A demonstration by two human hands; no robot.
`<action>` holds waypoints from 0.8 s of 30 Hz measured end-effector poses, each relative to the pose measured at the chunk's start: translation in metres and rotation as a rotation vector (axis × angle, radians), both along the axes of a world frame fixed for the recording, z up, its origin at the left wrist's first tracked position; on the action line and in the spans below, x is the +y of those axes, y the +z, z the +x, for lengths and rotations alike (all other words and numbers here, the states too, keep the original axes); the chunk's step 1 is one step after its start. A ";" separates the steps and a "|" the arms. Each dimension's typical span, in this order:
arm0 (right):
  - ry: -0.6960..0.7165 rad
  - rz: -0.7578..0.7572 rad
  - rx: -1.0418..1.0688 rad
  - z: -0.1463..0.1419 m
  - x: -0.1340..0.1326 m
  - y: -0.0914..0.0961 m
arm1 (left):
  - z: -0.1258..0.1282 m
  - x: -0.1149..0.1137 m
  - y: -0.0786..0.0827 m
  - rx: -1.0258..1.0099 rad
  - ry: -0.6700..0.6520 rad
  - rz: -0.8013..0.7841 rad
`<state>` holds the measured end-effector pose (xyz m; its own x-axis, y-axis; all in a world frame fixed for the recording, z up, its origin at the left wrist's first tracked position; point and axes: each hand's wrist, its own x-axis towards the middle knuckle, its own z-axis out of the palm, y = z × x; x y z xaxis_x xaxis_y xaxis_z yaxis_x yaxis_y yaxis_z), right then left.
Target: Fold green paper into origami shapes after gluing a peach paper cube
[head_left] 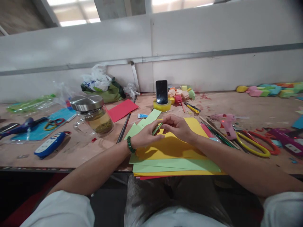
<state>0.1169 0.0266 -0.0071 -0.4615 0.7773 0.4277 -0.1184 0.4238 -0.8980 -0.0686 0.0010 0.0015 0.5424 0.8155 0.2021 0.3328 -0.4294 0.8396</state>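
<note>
My left hand [146, 136], with a green bead bracelet at the wrist, and my right hand [178, 126] meet over a stack of coloured paper sheets [175, 154]. Both pinch a small folded green paper piece [157, 128] between their fingertips. The top sheet of the stack is yellow, with light green, yellow and red sheets below it. A light green sheet [146, 121] lies just behind my left hand.
A glass jar with a metal lid [94, 115] stands at the left, near a red sheet [122, 109]. A phone [161, 92] leans in a yellow tape roll. A pink glue gun [224, 122] and scissors [257, 145] lie at the right. Foam blocks [181, 94] sit behind.
</note>
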 end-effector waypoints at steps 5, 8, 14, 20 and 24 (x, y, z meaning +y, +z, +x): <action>-0.013 -0.016 0.001 0.001 -0.002 0.002 | 0.003 0.002 -0.004 0.030 0.066 0.161; -0.012 -0.013 0.002 0.002 -0.002 0.001 | 0.004 0.002 -0.001 0.036 0.056 0.169; -0.021 0.012 -0.017 0.003 -0.001 0.000 | 0.001 0.002 0.005 -0.090 0.046 -0.011; -0.133 0.036 -0.026 0.006 0.003 -0.003 | -0.005 0.007 -0.001 -0.305 0.127 -0.305; -0.161 0.020 -0.065 0.007 0.005 -0.004 | -0.004 0.008 -0.003 -0.245 0.162 -0.281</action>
<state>0.1242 0.0318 -0.0108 -0.3584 0.8350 0.4175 0.0105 0.4508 -0.8926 -0.0731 0.0091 -0.0014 0.3655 0.9284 0.0662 0.1529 -0.1300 0.9796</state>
